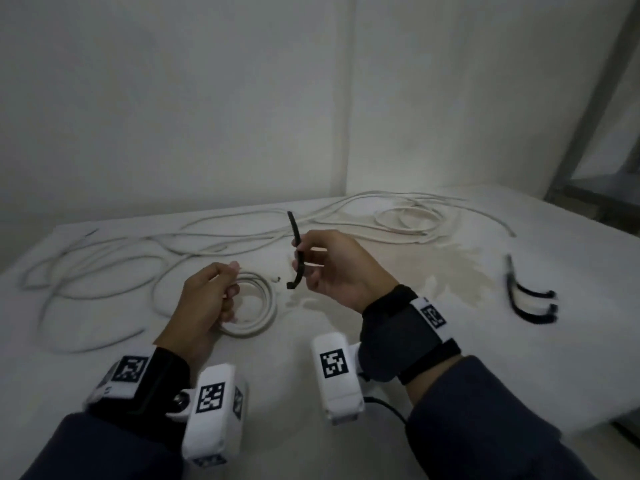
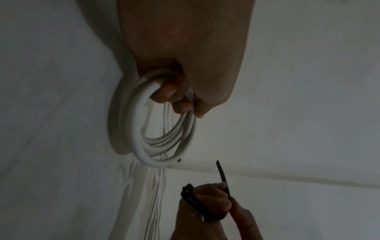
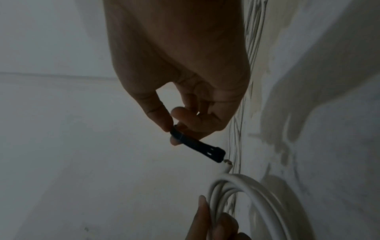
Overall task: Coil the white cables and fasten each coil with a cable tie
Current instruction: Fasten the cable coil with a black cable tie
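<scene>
My left hand [image 1: 221, 292] grips a small coil of white cable [image 1: 263, 306] just above the white table; in the left wrist view its fingers curl through the coil [image 2: 141, 138]. The coil's cut end [image 3: 225, 165] sticks out towards my right hand. To the right of the coil, my right hand [image 1: 311, 265] pinches a black cable tie [image 1: 297, 251] between thumb and fingers, held upright. The tie's head [image 3: 213, 153] hangs low, close to the cut end, and its tail [image 2: 221, 174] points up. More white cable [image 1: 114, 258] lies loose across the table's far half.
Several more black cable ties [image 1: 530, 299] lie at the right of the table [image 1: 415, 341]. A loosely looped white cable [image 1: 405, 220] sits at the back right. A pale stain [image 1: 446, 271] marks the cloth near my right hand. A wall stands close behind the table.
</scene>
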The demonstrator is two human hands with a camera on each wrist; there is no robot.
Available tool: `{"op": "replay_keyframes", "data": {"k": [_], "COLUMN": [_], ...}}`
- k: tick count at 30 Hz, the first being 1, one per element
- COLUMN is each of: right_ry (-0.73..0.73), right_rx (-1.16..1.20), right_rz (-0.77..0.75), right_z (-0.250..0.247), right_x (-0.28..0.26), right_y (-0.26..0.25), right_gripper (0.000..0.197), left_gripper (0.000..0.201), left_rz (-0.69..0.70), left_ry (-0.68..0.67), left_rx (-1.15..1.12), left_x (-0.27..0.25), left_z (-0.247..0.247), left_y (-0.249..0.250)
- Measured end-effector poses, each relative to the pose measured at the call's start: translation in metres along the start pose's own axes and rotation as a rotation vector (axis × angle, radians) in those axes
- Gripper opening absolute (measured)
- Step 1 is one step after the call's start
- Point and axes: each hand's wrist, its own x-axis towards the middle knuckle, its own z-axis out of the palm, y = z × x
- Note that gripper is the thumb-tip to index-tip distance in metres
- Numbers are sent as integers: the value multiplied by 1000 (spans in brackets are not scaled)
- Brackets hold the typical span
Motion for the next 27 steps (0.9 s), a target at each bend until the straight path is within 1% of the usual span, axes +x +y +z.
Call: {"op": "replay_keyframes", "data": {"k": [4,8,11,15,18,20,23,25,27], "right_ry": [-51,-63,-103,-128,-132,-136,-155,-163,-142], "right_rx": [23,71,51,-139,-318,-406,-571,-664,-799], "right_rz": [9,18,3,-144,-228,-293,-472,-555,-587], "right_z": [31,42,44,41,40,40,41,41,40], "right_x": [27,45,49,50,49,47,43,42,44], "right_y": [14,29,36,40,42,44,46,47,48], "right_gripper": [10,6,6,21,19,23,29,21,11], "left_gripper": [29,32,33,32,29,24,20,20,20], "left_rz": [-4,-18,-13,-12,-4,7,13,5,-11], "left_ry": [84,92,94,88,111,134,163,157,136], "left_rx": [-15,1,14,28,55,85,121,137,148], "left_x": [12,17,18,19,19,17,13,10,7], "left_z": [-23,-23,-22,-22,-20,-18,-16,-14,-11], "left_y": [1,-1,-1,-1,0,-1,-1,-1,1]}}
